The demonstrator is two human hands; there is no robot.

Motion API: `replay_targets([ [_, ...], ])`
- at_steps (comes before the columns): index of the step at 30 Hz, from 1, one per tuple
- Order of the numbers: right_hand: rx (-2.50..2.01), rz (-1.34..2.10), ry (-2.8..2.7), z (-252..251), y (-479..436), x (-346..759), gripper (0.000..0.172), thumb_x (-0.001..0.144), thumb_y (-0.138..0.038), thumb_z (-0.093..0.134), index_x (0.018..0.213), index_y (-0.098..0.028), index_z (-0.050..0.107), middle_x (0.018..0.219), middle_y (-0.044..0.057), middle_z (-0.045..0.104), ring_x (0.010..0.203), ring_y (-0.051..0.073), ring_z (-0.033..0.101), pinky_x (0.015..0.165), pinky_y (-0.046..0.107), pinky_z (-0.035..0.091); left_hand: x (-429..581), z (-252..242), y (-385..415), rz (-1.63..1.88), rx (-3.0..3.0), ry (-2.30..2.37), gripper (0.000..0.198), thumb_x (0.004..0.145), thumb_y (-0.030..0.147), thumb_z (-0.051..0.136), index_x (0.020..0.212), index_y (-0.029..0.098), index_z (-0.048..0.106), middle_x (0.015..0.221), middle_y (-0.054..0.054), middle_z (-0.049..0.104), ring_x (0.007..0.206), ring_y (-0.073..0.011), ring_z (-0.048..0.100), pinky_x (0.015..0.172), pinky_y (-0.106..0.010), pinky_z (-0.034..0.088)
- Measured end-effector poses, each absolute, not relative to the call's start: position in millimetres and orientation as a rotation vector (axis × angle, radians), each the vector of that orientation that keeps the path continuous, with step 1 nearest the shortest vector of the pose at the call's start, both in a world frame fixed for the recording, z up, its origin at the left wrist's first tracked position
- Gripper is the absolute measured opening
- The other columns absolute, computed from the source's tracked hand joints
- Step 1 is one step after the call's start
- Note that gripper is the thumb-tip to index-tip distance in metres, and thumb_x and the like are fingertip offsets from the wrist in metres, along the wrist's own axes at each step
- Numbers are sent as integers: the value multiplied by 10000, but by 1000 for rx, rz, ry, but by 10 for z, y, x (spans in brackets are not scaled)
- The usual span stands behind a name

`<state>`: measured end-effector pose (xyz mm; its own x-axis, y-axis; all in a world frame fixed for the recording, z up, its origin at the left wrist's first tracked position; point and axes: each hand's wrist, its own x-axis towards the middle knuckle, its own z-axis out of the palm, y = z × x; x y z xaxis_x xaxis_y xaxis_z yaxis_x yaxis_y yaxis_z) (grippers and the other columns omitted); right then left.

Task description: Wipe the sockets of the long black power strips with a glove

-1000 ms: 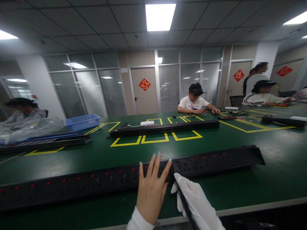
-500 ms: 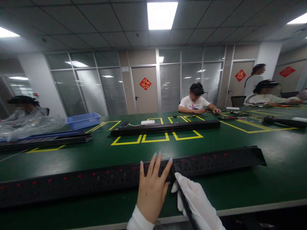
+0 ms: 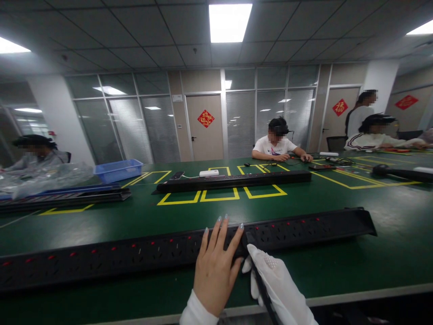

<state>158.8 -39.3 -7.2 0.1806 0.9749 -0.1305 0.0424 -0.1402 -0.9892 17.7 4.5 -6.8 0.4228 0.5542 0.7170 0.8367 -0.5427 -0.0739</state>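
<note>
At far left of the frame, crumpled clear plastic film [image 3: 50, 179] lies near a shallow blue plastic basket [image 3: 118, 173], beside dark channel-shaped lengths [image 3: 101, 197]. From the left edge to the lower right of the frame, a long black power strip with red switches [image 3: 101, 259] slants across the green tabletop [image 3: 152, 222]. A similar black strip [image 3: 237, 182] lies in the middle of the frame, with a small white oblong device [image 3: 209, 173] just behind it.

At lower centre, the bare left hand [image 3: 216, 271] lies palm down on the near strip, extended and grasping nothing. Relative to half a second ago, its little finger is drawn in toward the ring finger; the strip shows no clear shift. Immediately to its right, the white-gloved right hand [image 3: 275, 277] is closed around a slender black bar-like piece [image 3: 262, 289], whose upper end meets the strip; its grip appears unchanged. Whether this piece is a cable or a handle cannot be told.

Right of centre, beyond the table, sits a person in a white T-shirt [image 3: 273, 146]; at far right lies a black long-handled object [image 3: 402, 173].
</note>
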Motion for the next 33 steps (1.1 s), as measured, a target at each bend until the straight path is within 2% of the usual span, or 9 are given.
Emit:
replay_targets([
  [7,-1392,1128,-1078,-100,-361,1609,692,701,-863,441,673,-191,601,335,-37,521,270,77,430,318,162,313,170,-68,45,-897,-2261,-1171,635,875,471,580,1452,395,327,1525,-25,365,1381,-245,362,1108,-443,331],
  [33,-1385,1120,-1090,-115,-396,1602,626,780,-783,448,694,-184,608,355,-36,528,287,87,440,331,173,321,178,-45,26,-904,-2308,-1200,622,884,436,580,1451,397,327,1529,-40,358,1393,-256,343,1114,-477,306],
])
